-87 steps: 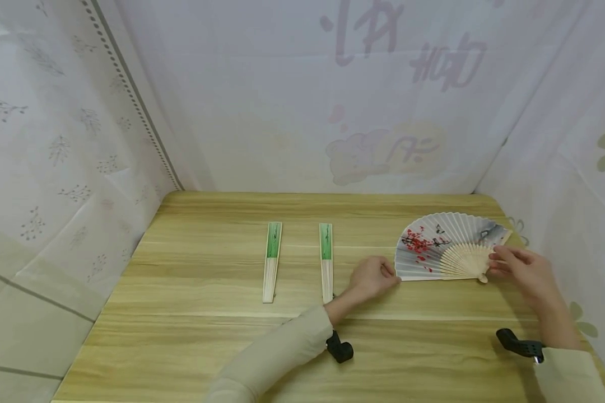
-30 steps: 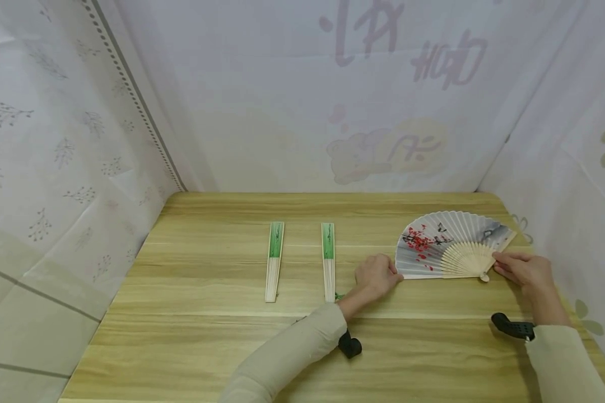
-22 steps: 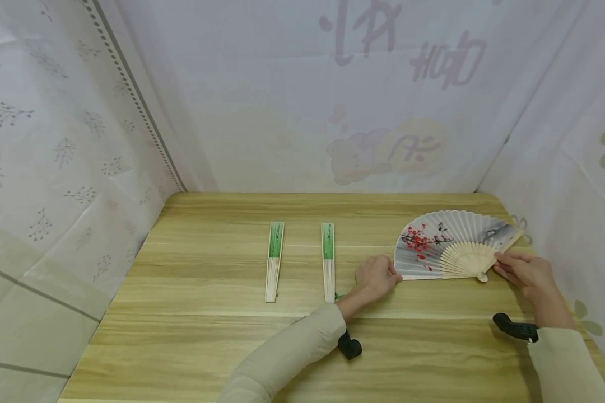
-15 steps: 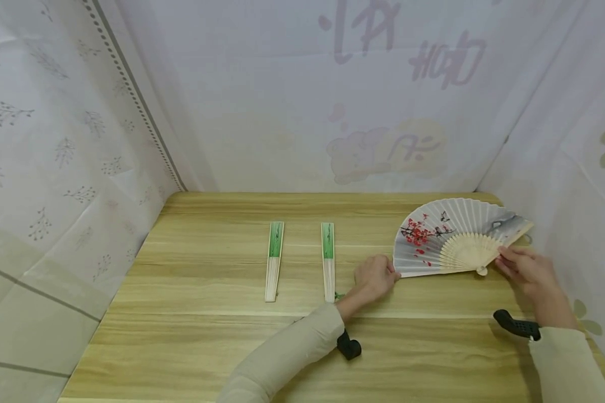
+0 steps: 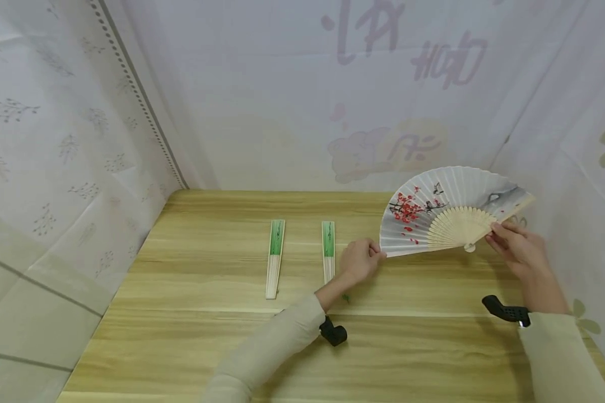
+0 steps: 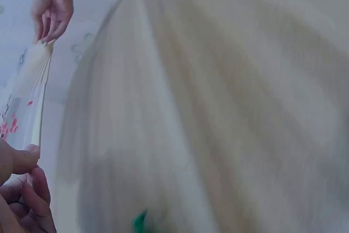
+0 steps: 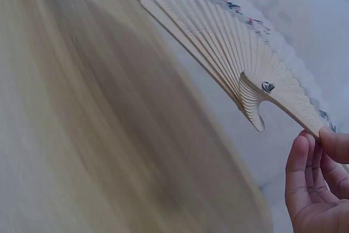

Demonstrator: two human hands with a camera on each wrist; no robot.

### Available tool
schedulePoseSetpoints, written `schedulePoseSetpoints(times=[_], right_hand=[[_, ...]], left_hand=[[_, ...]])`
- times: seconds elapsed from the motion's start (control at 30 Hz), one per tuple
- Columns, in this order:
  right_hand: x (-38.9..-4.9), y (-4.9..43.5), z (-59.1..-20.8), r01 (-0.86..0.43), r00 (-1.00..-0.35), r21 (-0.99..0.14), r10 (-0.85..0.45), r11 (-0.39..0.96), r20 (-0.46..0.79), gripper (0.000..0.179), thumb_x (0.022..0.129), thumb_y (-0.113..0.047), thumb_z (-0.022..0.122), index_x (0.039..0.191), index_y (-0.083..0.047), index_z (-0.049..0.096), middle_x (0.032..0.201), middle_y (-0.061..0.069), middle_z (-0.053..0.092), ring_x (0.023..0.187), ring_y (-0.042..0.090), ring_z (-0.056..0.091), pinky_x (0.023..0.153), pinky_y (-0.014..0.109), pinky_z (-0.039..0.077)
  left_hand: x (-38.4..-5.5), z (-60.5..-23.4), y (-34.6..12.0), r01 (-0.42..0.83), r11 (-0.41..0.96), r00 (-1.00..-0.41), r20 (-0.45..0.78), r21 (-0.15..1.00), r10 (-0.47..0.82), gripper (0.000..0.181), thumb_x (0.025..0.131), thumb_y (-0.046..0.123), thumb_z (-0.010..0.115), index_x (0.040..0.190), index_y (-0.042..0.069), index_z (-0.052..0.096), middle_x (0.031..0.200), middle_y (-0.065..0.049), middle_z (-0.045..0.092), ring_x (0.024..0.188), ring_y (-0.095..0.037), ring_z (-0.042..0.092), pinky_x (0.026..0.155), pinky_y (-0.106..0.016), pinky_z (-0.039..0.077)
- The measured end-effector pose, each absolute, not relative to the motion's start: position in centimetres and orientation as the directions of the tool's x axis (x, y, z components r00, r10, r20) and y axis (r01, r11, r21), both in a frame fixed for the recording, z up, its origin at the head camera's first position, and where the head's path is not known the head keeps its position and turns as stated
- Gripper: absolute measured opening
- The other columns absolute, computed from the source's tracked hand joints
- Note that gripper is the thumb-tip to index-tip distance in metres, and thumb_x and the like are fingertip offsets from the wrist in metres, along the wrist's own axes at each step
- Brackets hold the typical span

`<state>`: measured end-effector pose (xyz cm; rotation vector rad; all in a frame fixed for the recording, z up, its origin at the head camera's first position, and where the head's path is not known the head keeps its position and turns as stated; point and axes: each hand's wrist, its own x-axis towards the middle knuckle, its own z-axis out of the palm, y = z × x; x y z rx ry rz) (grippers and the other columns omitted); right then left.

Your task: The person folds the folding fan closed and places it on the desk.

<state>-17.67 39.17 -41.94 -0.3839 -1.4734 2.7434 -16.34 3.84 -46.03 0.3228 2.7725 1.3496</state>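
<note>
A folding fan is spread wide and lifted above the right part of the table, its pale paper painted with red blossoms and dark branches. My left hand pinches its lower left corner between thumb and fingers, as the left wrist view also shows. At the other side my right hand pinches the right outer rib. The right wrist view shows the pivot rivet and the fanned bamboo ribs close to that thumb. Two folded green fans, one left and one nearer my left hand, lie on the table.
The wood-grain table is enclosed by printed curtains behind and at both sides. A green tassel shows beside my left wrist. Black camera mounts stick out from both wrists.
The painted fan has risen from the table, tilted up on its right side and shifted slightly left. Both hands moved up with it, keeping their pinches. The green fans stayed put.
</note>
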Motion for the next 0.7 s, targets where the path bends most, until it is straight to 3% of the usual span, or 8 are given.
schedulePoseSetpoints(times=[0.3, 0.57, 0.7], right_hand=[[-19.1, 34.0, -40.6, 0.107, -0.99, -0.811, 0.013, -0.575, -0.14, 0.012, 0.099, 0.011, 0.057, 0.093, 0.005, 0.066, 0.091, 0.013, 0.066, 0.08, 0.023, 0.067, 0.08, 0.031, 0.059], [-20.3, 28.4, -40.9, 0.136, -0.991, -0.83, -0.079, -0.541, -0.11, 0.011, 0.099, 0.011, 0.058, 0.092, 0.003, 0.062, 0.091, 0.013, 0.069, 0.083, 0.023, 0.07, 0.084, 0.034, 0.058], [-20.5, 26.0, -41.8, 0.14, -0.989, -0.85, -0.113, -0.509, -0.095, 0.01, 0.1, 0.01, 0.057, 0.094, 0.004, 0.062, 0.092, 0.013, 0.071, 0.084, 0.022, 0.072, 0.084, 0.034, 0.058]], left_hand=[[-17.7, -44.8, -2.0, 0.142, 0.594, -0.983, 0.043, 0.792, 0.177, 0.015, 0.099, 0.026, 0.071, 0.095, 0.011, 0.068, 0.082, 0.004, 0.066, 0.061, -0.007, 0.055, 0.046, -0.022, 0.04], [-18.5, -44.5, -8.5, 0.16, 0.547, -0.984, 0.093, 0.821, 0.149, 0.011, 0.1, 0.014, 0.068, 0.097, 0.004, 0.065, 0.091, -0.007, 0.067, 0.082, -0.02, 0.065, 0.067, -0.032, 0.054], [-18.4, -44.2, -11.6, 0.16, 0.489, -0.986, 0.118, 0.858, 0.117, 0.011, 0.1, 0.01, 0.066, 0.1, -0.001, 0.065, 0.095, -0.012, 0.066, 0.086, -0.026, 0.064, 0.074, -0.037, 0.055]])
